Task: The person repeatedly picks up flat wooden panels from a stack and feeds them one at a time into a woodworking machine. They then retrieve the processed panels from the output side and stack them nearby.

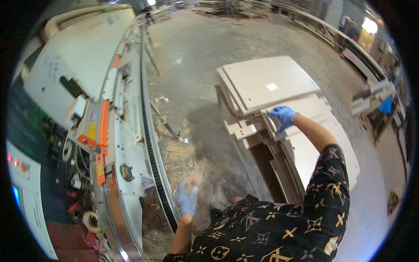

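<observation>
My left hand (187,201), in a pale blue glove, is raised beside the long black chain track (153,174) of the machine, its fingers apart and nothing in them. My right hand (284,118), in a blue glove, reaches out over a stack of flat, light-coloured panels (321,126). Its fingers and thumb curve apart close to the near-left edge of the stack; whether they touch a panel I cannot tell. Behind that hand lies a large top panel (273,81) with a small white label (272,87) and small holes near its corners.
Along the left runs a long machine with a white cover (87,52), an orange rail (104,122) and a control panel (30,192) with red lights. Sawdust (176,153) lies on the concrete floor. A long conveyor (314,26) and more board stacks (235,8) stand farther back.
</observation>
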Available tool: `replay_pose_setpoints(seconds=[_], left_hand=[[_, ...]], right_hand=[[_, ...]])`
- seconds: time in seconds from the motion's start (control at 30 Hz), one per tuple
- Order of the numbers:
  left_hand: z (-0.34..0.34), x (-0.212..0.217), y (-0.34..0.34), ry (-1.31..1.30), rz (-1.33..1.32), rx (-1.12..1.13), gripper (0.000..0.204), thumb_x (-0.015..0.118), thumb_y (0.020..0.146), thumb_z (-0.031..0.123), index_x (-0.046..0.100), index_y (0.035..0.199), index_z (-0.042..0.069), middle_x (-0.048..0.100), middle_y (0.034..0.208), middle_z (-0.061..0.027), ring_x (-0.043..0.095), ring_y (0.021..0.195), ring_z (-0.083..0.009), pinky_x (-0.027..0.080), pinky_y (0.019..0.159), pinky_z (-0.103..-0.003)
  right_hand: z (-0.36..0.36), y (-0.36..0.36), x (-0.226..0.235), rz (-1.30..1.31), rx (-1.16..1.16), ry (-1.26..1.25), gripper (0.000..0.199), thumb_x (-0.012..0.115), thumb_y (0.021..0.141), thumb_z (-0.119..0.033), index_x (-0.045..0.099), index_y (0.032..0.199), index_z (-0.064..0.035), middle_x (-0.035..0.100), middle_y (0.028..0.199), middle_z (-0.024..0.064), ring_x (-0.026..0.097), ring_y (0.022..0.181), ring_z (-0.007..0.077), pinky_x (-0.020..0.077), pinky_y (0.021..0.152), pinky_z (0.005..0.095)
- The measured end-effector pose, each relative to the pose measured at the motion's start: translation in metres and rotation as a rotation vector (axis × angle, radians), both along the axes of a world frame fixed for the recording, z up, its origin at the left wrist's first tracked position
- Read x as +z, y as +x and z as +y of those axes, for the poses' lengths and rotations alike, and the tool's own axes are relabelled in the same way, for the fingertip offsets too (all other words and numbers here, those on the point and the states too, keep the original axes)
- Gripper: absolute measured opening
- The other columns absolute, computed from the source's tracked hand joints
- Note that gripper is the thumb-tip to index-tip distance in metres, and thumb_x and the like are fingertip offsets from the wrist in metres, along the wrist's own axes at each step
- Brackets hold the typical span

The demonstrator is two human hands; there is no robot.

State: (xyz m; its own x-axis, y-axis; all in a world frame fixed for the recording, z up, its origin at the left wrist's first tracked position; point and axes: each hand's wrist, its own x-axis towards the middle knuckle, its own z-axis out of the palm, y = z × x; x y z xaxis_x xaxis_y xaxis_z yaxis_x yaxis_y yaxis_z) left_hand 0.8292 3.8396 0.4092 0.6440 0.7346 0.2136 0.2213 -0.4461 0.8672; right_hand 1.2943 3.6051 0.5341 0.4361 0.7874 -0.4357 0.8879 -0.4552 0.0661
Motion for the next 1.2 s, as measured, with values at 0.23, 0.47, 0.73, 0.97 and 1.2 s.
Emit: replay_pose_setpoints(seconds=[0.23, 0.47, 0.73, 0.97, 1.2], left_hand=[[-0.084, 0.020, 0.116, -1.280, -0.189, -0.408, 0.064, 0.067, 0.084, 0.031, 0.038, 0.138, 0.010, 0.051, 0.128, -0.0112, 0.053, 0.115, -0.0233, 0.052, 0.087, -0.031], [-0.049, 0.006, 0.011, -1.555, -0.634, -0.093, 0.052, 0.060, 0.087, 0.028, 0.040, 0.132, 0.009, 0.049, 0.127, -0.0124, 0.048, 0.119, -0.0244, 0.046, 0.097, -0.042], [0.070, -0.023, -0.199, -0.844, -0.922, 0.848, 0.041, 0.058, 0.089, 0.035, 0.049, 0.124, 0.015, 0.060, 0.112, -0.0078, 0.060, 0.092, -0.0231, 0.055, 0.069, -0.037], [0.188, -0.065, -0.306, -0.757, -1.011, 0.887, 0.047, 0.061, 0.086, 0.039, 0.050, 0.126, 0.016, 0.059, 0.115, -0.0054, 0.058, 0.100, -0.0186, 0.053, 0.074, -0.035], [0.195, -0.034, -0.301, 0.527, 0.402, 1.488, 0.068, 0.069, 0.074, 0.044, 0.048, 0.133, 0.017, 0.037, 0.142, -0.0141, 0.035, 0.130, -0.0343, 0.031, 0.103, -0.049]], right_hand=[[0.054, -0.162, 0.020, -0.033, 0.481, 0.313, 0.108, 0.068, 0.056, -0.072, 0.036, 0.141, -0.0137, 0.054, 0.120, 0.0197, 0.049, 0.117, 0.0301, 0.0169, 0.108, 0.0494], [0.098, -0.234, 0.000, 0.177, 0.712, 0.704, 0.083, 0.059, 0.074, -0.064, 0.039, 0.141, -0.0187, 0.032, 0.144, 0.0189, 0.029, 0.134, 0.0370, 0.0102, 0.112, 0.0530], [0.107, -0.272, -0.070, 0.567, 0.268, 0.584, 0.064, 0.073, 0.076, -0.041, 0.052, 0.130, -0.0142, 0.043, 0.138, 0.0175, 0.040, 0.126, 0.0386, 0.0359, 0.104, 0.0466], [0.106, -0.321, -0.117, 0.661, 0.144, 0.419, 0.069, 0.068, 0.078, -0.050, 0.047, 0.134, -0.0165, 0.036, 0.144, 0.0145, 0.034, 0.132, 0.0361, 0.0300, 0.108, 0.0466], [0.106, -0.344, -0.138, 0.587, 0.064, 0.457, 0.062, 0.070, 0.079, -0.044, 0.051, 0.131, -0.0155, 0.042, 0.139, 0.0173, 0.039, 0.129, 0.0365, 0.0362, 0.105, 0.0436]])
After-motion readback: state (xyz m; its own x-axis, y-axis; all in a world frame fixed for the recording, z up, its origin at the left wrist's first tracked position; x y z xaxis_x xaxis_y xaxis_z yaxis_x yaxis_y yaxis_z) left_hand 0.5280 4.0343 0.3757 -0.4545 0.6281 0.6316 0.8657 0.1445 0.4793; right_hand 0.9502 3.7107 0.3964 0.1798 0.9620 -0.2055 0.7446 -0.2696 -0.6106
